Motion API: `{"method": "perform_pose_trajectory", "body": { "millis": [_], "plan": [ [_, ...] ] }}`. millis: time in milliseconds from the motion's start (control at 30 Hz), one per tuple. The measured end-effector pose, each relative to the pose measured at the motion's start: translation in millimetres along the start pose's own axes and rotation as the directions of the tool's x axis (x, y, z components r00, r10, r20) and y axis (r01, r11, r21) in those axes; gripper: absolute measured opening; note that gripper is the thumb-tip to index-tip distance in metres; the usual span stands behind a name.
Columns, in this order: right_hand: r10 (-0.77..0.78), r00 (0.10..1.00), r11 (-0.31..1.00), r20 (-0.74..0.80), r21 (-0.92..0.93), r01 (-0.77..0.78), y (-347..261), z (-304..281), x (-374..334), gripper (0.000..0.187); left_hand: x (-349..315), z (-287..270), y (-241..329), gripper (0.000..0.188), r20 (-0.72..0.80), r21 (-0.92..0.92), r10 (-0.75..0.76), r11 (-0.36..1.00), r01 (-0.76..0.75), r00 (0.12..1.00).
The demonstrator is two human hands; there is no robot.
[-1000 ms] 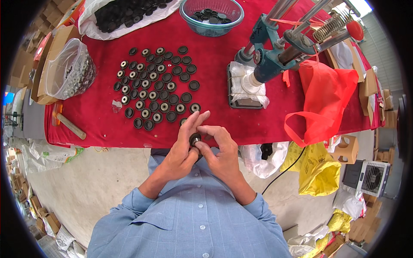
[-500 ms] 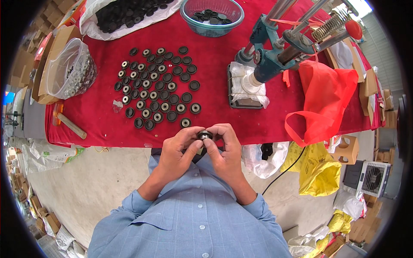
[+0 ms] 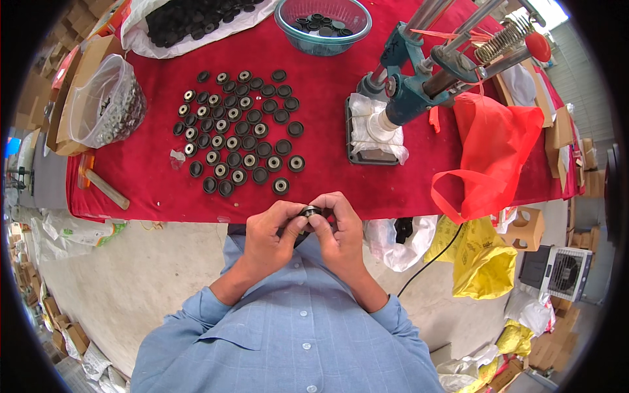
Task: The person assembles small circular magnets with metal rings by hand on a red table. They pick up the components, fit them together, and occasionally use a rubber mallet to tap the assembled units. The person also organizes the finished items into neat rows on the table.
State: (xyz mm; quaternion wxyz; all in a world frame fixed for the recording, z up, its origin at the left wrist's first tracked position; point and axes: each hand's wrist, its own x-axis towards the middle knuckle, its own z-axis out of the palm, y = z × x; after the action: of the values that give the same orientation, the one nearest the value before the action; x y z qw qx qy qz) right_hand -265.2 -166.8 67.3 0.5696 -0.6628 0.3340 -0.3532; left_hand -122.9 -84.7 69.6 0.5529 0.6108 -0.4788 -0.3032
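Just off the near edge of the red-covered table, my left hand and my right hand meet around one small black round cap with a metal centre. Thumbs and fingertips of both hands pinch it from either side, and they cover part of it. Beyond my hands lie many loose black round caps. Some of them show a silvery metal ring with a hole, like the nearest cap; others are plain black.
A green hand press stands right of the caps, beside a red cloth bag. At the back are a teal basin and a white sack of black caps. A clear tub of metal parts and a hammer are left.
The held cap has been tilted slightly between my fingertips, showing less of its metal side. Both hands stay near the same place, and the whole view has shifted a little.
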Motion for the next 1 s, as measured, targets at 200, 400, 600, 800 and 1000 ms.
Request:
{"method": "perform_pose_trajectory", "body": {
  "millis": [200,400,600,800,1000],
  "plan": [
    [0.18,0.978,0.968,0.106,0.157,-0.195,5.8,-2.4,6.2,0.015,-3.8,0.0,-10.5,0.009,0.018,-0.3,-0.171,0.939,0.169,0.985],
    [0.134,0.975,0.967,0.178,0.191,-0.167,1.9,5.0,49.6,0.017,10.5,-22.5,-9.0,0.011,-0.121,-0.418,-0.266,0.888,0.194,0.956],
    [0.171,0.98,0.973,-0.101,-0.14,-0.184,27.3,0.1,96.3,0.018,2.7,-106.9,-52.1,0.012,-0.508,-0.074,-0.134,0.991,0.112,0.851],
    [0.114,0.99,0.947,-0.089,-0.292,-0.135,51.3,9.7,111.4,0.017,-5.6,-170.7,-96.5,0.012,-0.695,0.074,-0.067,0.984,0.164,0.716],
    [0.001,0.981,0.893,-0.192,-0.442,-0.087,59.2,17.9,108.0,0.018,-14.3,-186.7,-109.3,0.014,-0.636,0.085,-0.15,0.961,0.262,0.757]
  ]
}}
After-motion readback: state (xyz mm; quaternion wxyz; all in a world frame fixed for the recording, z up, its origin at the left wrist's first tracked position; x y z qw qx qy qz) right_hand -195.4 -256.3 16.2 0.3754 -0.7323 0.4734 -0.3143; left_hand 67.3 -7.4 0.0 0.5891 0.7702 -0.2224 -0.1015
